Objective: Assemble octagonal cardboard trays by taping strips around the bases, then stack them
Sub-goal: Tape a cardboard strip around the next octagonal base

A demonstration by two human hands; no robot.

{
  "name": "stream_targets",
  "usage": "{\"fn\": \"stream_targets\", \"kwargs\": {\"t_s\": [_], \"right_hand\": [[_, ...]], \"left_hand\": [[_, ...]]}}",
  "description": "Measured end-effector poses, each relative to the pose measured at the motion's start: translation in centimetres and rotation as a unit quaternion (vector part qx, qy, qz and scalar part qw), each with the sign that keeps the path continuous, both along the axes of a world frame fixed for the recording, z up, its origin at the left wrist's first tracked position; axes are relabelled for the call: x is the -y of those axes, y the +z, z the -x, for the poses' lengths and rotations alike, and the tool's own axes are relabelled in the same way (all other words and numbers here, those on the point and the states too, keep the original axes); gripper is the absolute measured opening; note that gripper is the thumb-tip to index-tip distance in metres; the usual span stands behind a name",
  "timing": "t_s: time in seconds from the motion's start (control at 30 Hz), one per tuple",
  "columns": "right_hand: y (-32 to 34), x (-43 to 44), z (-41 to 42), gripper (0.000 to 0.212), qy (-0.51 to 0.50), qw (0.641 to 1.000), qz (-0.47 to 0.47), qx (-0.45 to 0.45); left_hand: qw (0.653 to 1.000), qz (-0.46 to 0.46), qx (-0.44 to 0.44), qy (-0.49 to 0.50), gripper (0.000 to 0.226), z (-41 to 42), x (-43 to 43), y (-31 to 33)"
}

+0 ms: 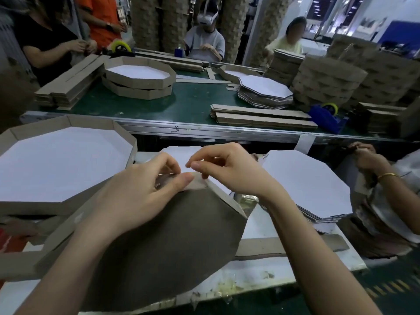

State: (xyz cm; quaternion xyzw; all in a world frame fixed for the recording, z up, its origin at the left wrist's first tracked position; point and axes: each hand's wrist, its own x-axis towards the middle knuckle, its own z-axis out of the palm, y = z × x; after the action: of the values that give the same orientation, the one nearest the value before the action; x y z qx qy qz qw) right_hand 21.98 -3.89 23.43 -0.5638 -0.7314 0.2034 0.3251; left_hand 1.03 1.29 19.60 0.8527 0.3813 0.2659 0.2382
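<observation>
The tray [163,242] is held tilted above the table [284,269], rim gripped by the left hand [136,192]; the right hand [229,171] is pinched at the strip [227,197] seam, on what is unclear. Tape should be smoothed flat.

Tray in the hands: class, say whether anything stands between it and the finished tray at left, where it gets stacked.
Nothing visible does. The tilted tray, with the left hand and right hand at its upper rim, sits right beside the finished tray, whose white inside lies bare.
</observation>
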Motion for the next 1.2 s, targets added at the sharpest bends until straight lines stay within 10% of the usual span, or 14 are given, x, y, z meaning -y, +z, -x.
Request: {"fn": "stream_targets", "kwargs": {"t_s": [0.97, 1.2], "right_hand": [[0.1, 1.1, -1.0, 0.014, -0.089, 0.990, 0.057, -0.090], [0.8, 1.7, -2.6, 0.024, -0.065, 0.980, 0.171, -0.083]], "left_hand": [[0.999, -0.019, 0.040, 0.027, 0.039, -0.1, 1.5, 0.5], [0.992, -0.067, -0.102, -0.039, 0.054, 0.4, 1.6, 0.5]]}}
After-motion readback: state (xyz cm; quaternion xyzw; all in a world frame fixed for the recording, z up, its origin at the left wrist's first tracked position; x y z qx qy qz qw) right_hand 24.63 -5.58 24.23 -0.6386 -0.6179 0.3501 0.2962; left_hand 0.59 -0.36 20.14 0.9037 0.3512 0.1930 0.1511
